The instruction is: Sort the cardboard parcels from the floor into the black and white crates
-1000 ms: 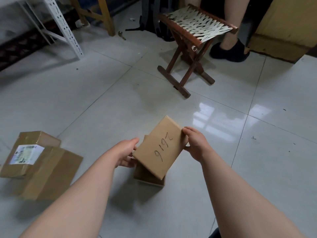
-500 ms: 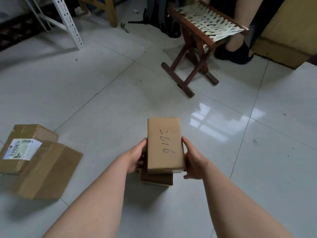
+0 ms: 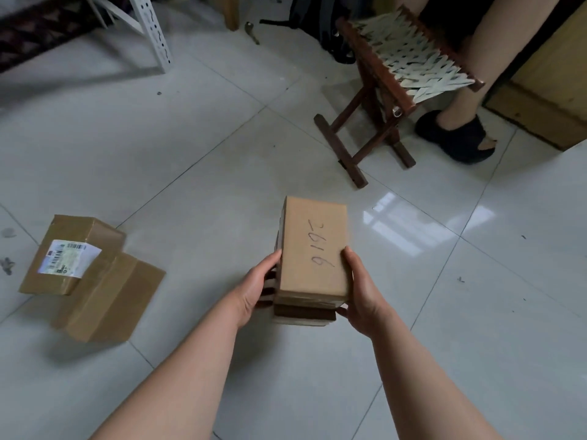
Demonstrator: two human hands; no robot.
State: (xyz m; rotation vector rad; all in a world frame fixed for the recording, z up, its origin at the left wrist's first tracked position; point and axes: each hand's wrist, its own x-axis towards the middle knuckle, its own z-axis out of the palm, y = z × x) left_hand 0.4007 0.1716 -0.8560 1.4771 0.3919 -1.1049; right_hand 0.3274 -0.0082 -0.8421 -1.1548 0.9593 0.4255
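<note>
A small stack of flat cardboard parcels (image 3: 313,249) is held between my hands above the floor tiles; the top one bears a handwritten number. My left hand (image 3: 259,285) grips the stack's left side, its fingers curled underneath. On the right side my right hand (image 3: 359,287) grips it, thumb on the top parcel. A lower parcel (image 3: 303,314) peeks out beneath, darker. Two more parcels lie on the floor to the left: one with a white shipping label (image 3: 68,254) leaning on a plain one (image 3: 111,300). No crate is in view.
A folding wooden stool (image 3: 394,77) with a woven seat stands ahead on the right. Behind it are another person's leg and black shoe (image 3: 457,138). A wooden cabinet (image 3: 549,84) fills the far right. A white perforated rack leg (image 3: 152,33) stands at the upper left.
The top parcel turned from slanted to squared up on the one below, and both hands closed on the stack's sides. The view moved closer to the stool.
</note>
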